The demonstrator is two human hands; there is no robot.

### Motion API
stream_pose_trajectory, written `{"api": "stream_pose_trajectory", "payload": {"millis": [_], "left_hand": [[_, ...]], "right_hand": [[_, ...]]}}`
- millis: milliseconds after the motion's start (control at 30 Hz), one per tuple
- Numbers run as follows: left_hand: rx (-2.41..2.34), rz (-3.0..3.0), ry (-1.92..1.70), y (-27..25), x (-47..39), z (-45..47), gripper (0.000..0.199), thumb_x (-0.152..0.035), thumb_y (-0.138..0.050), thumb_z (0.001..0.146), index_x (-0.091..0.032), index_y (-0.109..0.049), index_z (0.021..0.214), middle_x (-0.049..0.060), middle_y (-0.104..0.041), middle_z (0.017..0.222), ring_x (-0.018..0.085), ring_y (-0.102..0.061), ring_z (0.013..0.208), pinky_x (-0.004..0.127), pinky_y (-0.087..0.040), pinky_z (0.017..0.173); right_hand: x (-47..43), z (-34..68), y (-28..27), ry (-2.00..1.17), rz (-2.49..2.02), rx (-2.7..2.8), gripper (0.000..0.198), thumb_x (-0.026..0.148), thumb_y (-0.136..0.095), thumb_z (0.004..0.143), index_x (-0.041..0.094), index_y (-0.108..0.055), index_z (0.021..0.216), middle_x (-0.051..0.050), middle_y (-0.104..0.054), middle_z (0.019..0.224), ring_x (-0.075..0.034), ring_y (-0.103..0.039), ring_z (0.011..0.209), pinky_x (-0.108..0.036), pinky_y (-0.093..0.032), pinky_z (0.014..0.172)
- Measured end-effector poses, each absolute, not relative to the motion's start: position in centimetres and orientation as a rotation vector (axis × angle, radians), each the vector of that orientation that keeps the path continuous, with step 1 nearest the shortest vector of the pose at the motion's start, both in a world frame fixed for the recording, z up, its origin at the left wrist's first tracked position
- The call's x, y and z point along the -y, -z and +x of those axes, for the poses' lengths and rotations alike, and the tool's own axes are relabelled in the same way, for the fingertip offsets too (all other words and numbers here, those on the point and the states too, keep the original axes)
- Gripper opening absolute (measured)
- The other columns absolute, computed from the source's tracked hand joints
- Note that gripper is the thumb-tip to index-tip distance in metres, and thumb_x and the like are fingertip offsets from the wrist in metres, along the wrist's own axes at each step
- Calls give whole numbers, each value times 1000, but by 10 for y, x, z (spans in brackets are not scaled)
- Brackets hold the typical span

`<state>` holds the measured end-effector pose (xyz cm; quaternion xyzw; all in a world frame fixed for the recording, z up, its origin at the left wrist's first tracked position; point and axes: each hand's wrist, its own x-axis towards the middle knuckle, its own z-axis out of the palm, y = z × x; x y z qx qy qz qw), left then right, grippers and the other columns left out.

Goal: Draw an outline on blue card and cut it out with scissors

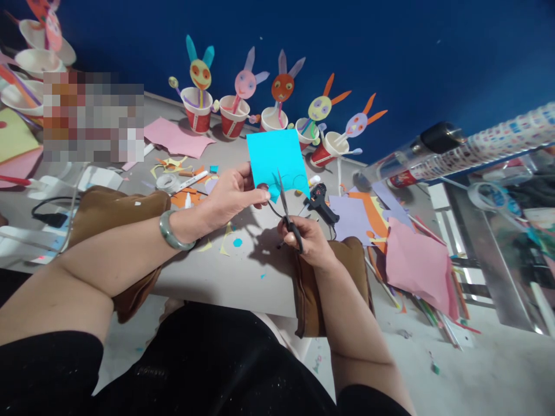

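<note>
My left hand (pixel 234 196) pinches the lower left edge of a bright blue sheet of paper (pixel 275 153), held up above the table. Faint circles are drawn near the sheet's lower right corner. In my right hand (pixel 310 240) is a pair of scissors (pixel 285 205) with dark handles, fingers closed around them. Their blades point up and lie across the bottom part of the sheet, beside my left thumb. Just right of the sheet lies a black glue gun (pixel 321 203). Small blue paper scraps (pixel 237 242) are on the table below my hands.
Several red-and-white paper cups (pixel 234 118) with paper rabbit faces line the wall. Brown cushions (pixel 117 214) lie under both forearms. Pink paper (pixel 420 263), purple paper (pixel 349 216) and straws are at the right. A tape roll (pixel 167 182) sits among scraps at the left.
</note>
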<state>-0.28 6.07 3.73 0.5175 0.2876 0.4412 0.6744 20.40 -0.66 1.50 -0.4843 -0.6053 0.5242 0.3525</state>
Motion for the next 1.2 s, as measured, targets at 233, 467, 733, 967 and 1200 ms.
{"api": "stream_pose_trajectory", "payload": {"millis": [233,467,733,967,1200], "left_hand": [[-631,1137,-1017,-38,-61,-3,30,-27,-81,67,-19,-60,87,-4,-61,70,9,-58,61,23,-50,58],[-685,1121,-1026,-40,-59,-3,29,-24,-79,67,-19,-54,81,-5,-60,70,8,-58,61,23,-50,58],[-684,1160,-964,-36,-57,-1,32,-36,-82,72,-18,-58,83,-3,-60,70,9,-60,61,23,-51,58],[-720,1136,-915,-33,-57,0,35,-41,-82,73,-17,-56,74,-2,-61,65,9,-61,60,23,-52,59],[-710,1154,-890,-33,-56,1,34,-40,-81,72,-17,-56,72,-2,-61,63,9,-60,58,23,-51,58]], "right_hand": [[7,204,-14,-1334,-1232,1580,57,71,-75,70,19,-55,62,3,-51,58,-10,-39,56,-28,-34,57],[6,204,-15,-1308,-1252,1607,59,74,-73,70,19,-55,61,2,-51,59,-10,-40,56,-28,-32,56],[7,202,-16,-1355,-1255,1577,59,76,-73,69,19,-55,63,3,-51,57,-10,-38,54,-28,-33,56],[6,201,-15,-1347,-1243,1610,61,77,-72,70,20,-53,63,2,-51,61,-11,-39,58,-28,-31,57],[7,201,-16,-1362,-1208,1630,61,77,-70,72,19,-52,63,2,-50,64,-11,-41,61,-27,-31,57]]}}
